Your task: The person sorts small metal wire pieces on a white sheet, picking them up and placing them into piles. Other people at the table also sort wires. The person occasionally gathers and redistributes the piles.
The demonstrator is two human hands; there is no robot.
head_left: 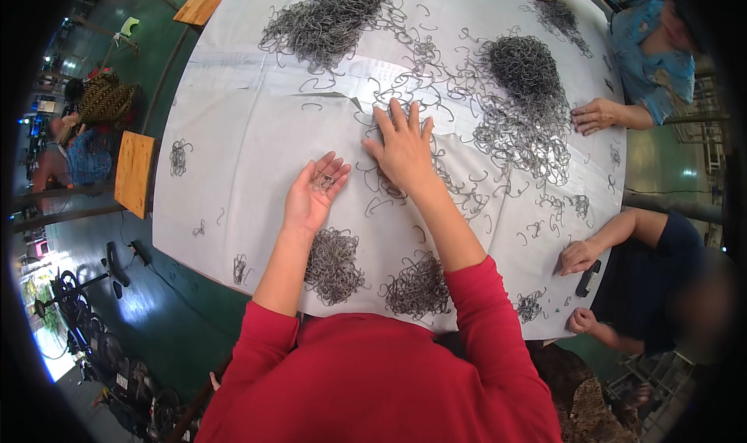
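Palm up and slightly cupped, my left hand (313,194) holds a few small bent wire hooks (323,181). My right hand (405,149) lies palm down with fingers spread, over loose dark wire hooks (379,186) scattered on the white table covering. Between my forearms and close to my body sit two heaps, a left pile of hooks (333,266) and a right pile of hooks (418,286). Whatever lies beneath my right palm is hidden.
Larger heaps stand farther off: a far pile (331,23) and a right-hand pile (525,73). A person in a blue patterned top (650,54) and a person in dark clothing (654,280) work along the right edge. Wooden stools (134,174) flank the white-covered table (210,210) at left.
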